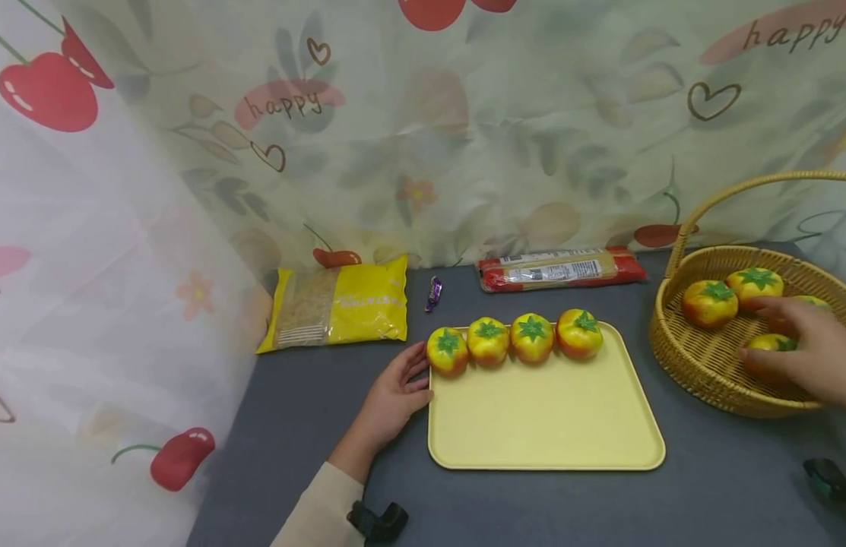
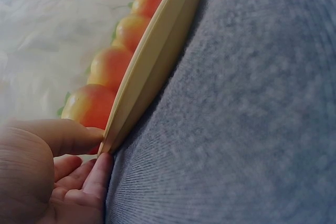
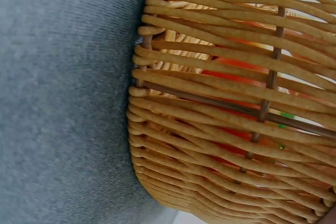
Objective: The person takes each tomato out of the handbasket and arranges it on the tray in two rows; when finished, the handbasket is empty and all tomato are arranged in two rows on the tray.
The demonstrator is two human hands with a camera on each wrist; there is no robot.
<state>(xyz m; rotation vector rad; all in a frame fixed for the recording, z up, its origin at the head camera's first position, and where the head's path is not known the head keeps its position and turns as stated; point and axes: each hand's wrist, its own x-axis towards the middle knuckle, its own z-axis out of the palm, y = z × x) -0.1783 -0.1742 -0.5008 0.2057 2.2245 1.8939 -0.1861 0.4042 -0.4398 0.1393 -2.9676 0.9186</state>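
Note:
A cream tray (image 1: 539,418) lies on the grey table, bearing a row of several yellow-red persimmons (image 1: 533,339) with green leafy tops along its far edge. My left hand (image 1: 394,391) is at the tray's left edge beside the leftmost persimmon. In the left wrist view, its thumb and fingers pinch the tray rim (image 2: 137,80). Inside the wicker basket (image 1: 689,372) at the right, my right hand (image 1: 809,346) reaches among more persimmons (image 1: 710,304). Its thumb and fingers are spread over them; whether they grip one is unclear. The right wrist view shows mainly the basket's woven side (image 3: 226,98).
Behind the tray lie a yellow pasta bag (image 1: 340,304), a small purple-wrapped candy (image 1: 433,295) and a red-ended pack of noodles (image 1: 559,269). A patterned curtain (image 1: 423,152) stands at the back and left. The basket's tall handle (image 1: 737,184) arches over its opening.

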